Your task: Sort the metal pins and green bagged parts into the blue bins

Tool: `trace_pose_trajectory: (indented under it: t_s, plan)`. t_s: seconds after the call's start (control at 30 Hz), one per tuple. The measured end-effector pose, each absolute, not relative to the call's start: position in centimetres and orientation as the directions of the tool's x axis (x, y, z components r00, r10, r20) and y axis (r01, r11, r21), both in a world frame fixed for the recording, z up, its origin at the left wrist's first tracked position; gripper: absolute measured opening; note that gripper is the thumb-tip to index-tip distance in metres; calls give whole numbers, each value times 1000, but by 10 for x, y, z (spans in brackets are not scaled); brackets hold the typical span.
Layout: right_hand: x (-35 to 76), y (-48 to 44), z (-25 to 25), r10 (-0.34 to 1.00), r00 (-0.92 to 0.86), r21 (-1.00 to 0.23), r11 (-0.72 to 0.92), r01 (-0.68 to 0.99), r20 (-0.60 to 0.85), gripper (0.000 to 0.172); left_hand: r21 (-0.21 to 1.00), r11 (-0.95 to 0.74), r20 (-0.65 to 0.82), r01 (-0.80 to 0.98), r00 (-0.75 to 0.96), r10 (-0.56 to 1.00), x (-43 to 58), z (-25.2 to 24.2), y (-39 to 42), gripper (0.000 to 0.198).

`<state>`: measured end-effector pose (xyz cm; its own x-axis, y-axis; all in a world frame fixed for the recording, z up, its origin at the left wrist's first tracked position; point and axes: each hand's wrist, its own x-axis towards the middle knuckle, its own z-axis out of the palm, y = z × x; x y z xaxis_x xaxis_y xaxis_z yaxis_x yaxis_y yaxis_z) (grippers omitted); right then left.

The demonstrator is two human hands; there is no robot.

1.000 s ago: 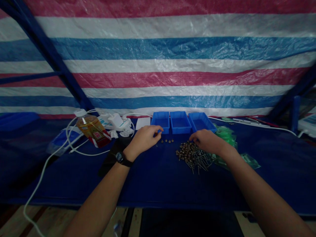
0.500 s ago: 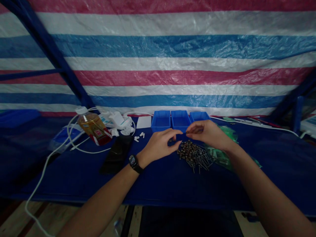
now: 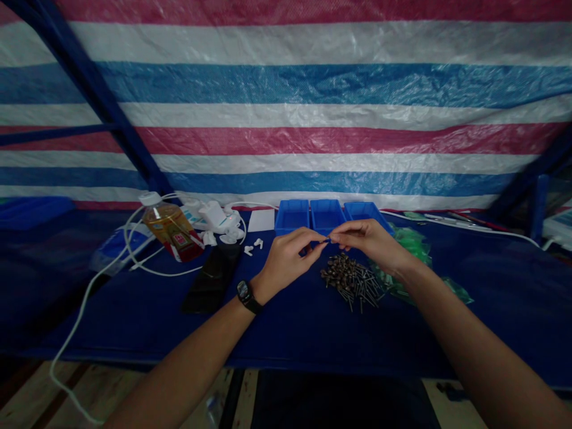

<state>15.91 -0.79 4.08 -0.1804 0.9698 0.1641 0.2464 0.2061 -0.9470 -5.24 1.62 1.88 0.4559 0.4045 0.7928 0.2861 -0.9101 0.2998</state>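
My left hand [image 3: 292,257] and my right hand [image 3: 369,241] meet above the dark blue tabletop, with their fingertips pinching a small dark fastener [image 3: 328,239]. It is too small to make out in detail. Just below my right hand lies a loose heap of screws [image 3: 351,283] with brownish heads and grey shanks. Three blue plastic bins [image 3: 328,215] stand in a row behind my hands, and my fingers are just in front of them. A black wristwatch [image 3: 247,296] sits on my left wrist.
Crumpled green plastic bags [image 3: 409,256] lie right of the screws. To the left are a black phone [image 3: 212,279], a bottle of amber liquid [image 3: 171,233], white earbuds [image 3: 252,245], and white cables [image 3: 147,268]. A striped tarpaulin [image 3: 286,119] hangs behind the table.
My hands have come together from apart, and their fingertips now pinch the small fastener. The small brass pieces seen on the table earlier no longer show.
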Motion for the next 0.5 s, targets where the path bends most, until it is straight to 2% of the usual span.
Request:
trace_pose_trajectory:
  t_s: [0.1,0.17,0.23,0.3,0.37,0.5]
  plan:
    - [167,-7,44,950,-138,-816,312,488,280,20,370,-847,764,381,393,511,-54,21,20,6]
    - [172,-6,44,936,-150,-650,331,685,319,20,441,-759,706,478,338,623,-59,25,25,5]
    - [176,-7,40,935,-210,-469,328,820,286,21,491,-675,629,551,311,712,-68,31,32,4]
    - [178,-6,32,932,-283,-314,345,884,225,28,503,-627,565,594,323,759,-79,36,41,5]
    - [178,-5,23,927,-335,-215,367,905,170,35,480,-605,503,635,365,783,-91,39,51,5]
    - [175,1,11,934,-340,-186,356,916,111,31,451,-558,349,697,438,829,-106,35,68,4]
